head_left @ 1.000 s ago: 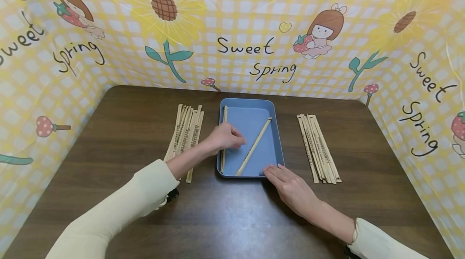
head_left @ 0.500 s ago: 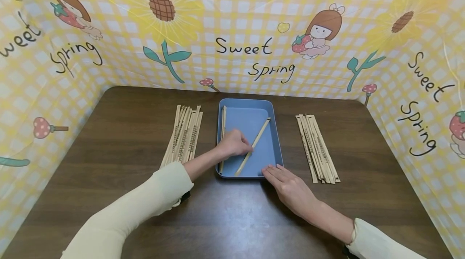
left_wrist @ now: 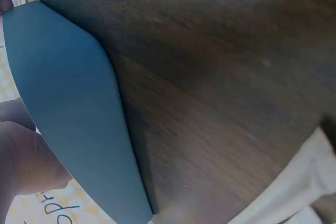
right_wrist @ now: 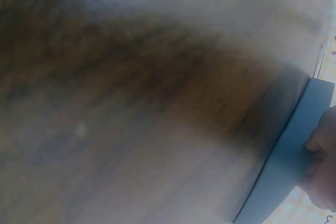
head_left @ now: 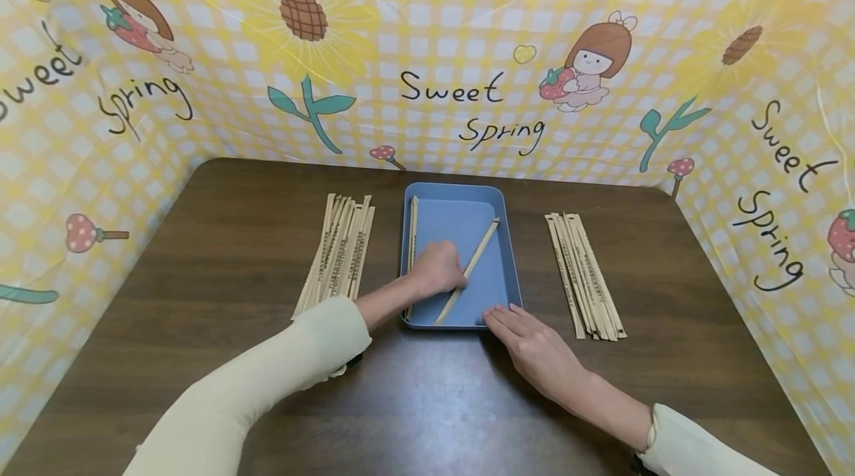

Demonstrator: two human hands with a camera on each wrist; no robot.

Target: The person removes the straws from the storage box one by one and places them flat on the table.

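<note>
A blue rectangular tray [head_left: 454,191] lies on the table. One paper-wrapped straw [head_left: 481,247] slants across its floor, upper end toward the right wall. My left hand [head_left: 437,268] reaches into the tray with bent fingers and pinches this straw below its middle; the fingertips are partly hidden. Along the tray's left wall lie more wrapped straws [head_left: 413,225], partly covered by that hand. My right hand [head_left: 531,342] rests its extended fingers on the tray's near right corner. In the left wrist view, the tray's outer wall [left_wrist: 79,98] hides part of the left hand.
Left of the tray lies a bundle of several wrapped straws [head_left: 342,246], its near end close to the left sleeve [head_left: 320,342]. Another bundle [head_left: 584,275] lies to the right. A patterned cloth [head_left: 454,30] stands behind and beside the dark wooden table [head_left: 427,402].
My left hand has moved right and slightly nearer, from beside the left wall's straws to the slanting straw, where its fingers now close. The right hand and the straws keep their places.
</note>
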